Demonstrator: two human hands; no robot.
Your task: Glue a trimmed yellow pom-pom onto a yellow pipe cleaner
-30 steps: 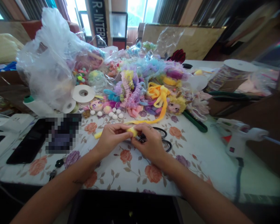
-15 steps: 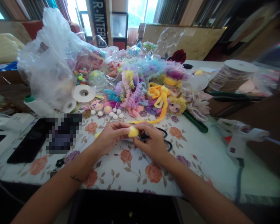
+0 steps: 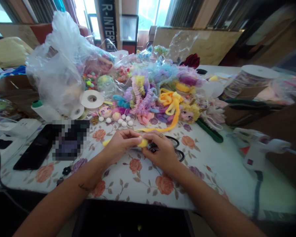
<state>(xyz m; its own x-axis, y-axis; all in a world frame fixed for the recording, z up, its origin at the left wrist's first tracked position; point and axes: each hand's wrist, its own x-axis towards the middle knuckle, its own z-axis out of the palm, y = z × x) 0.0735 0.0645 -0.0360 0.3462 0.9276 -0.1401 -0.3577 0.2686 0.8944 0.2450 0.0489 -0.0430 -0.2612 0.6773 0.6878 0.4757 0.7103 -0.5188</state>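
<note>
A flower-printed surface is spreading under everything, with black-handled scissors lying near its middle. A cloudy plastic bag is standing beyond the scissors and to their left, and a white glue gun is resting well to their right.

The person's 2 hands are meeting just left of the scissors. The left hand and the right hand are both pinching the same yellow piece between thumb and fingers. The right hand is partly covering the scissors; whether it is touching them, the view is not telling.

Working the piece well is probably calling for a light, even pinch: the left fingertips should be steadying 1 end while the right ones are shaping the other, as hard squeezing would likely be flattening something so soft.

A yellow-orange ribbon is curling beyond the scissors. The yellow piece, smallest of all, is sitting just left of the scissors, looking pale, bright and soft; the fingers are hiding its full outline.
</note>
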